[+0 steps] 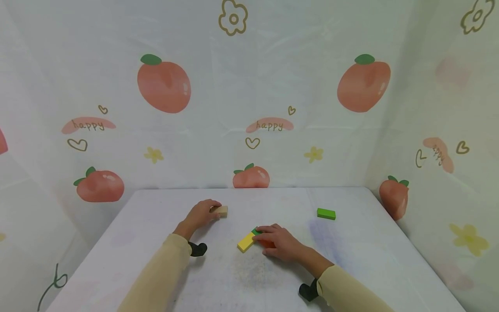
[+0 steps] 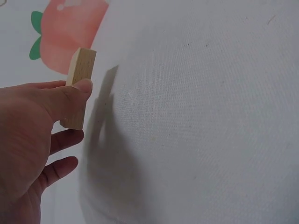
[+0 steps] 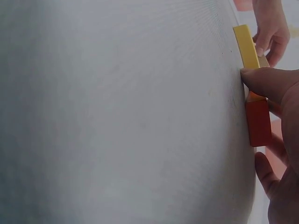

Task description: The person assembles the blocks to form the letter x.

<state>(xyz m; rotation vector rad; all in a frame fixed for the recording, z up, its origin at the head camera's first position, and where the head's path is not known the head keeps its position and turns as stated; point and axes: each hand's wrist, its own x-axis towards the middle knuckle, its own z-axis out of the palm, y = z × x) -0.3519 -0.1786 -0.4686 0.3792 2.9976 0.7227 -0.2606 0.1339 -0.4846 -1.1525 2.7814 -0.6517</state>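
My left hand [image 1: 202,213] pinches a plain wooden block [image 2: 82,65] between thumb and fingers, at the far left of the table. In the left wrist view the block stands tilted on end, close beside the table surface. Farther right and nearer me, my right hand [image 1: 281,243] is curled over a group of coloured blocks. A yellow block [image 1: 245,242] sticks out left of its fingers, a green block [image 1: 255,231] shows at the fingertips, and a red block [image 3: 259,123] lies under the palm. The thumb presses near where yellow and red meet.
A lighter green block [image 1: 325,214] lies alone at the back right of the white-covered table [image 1: 218,281]. Printed cloth walls [image 1: 218,86] rise behind the table and along both sides. Black wrist straps [image 1: 198,249] show at both cuffs.
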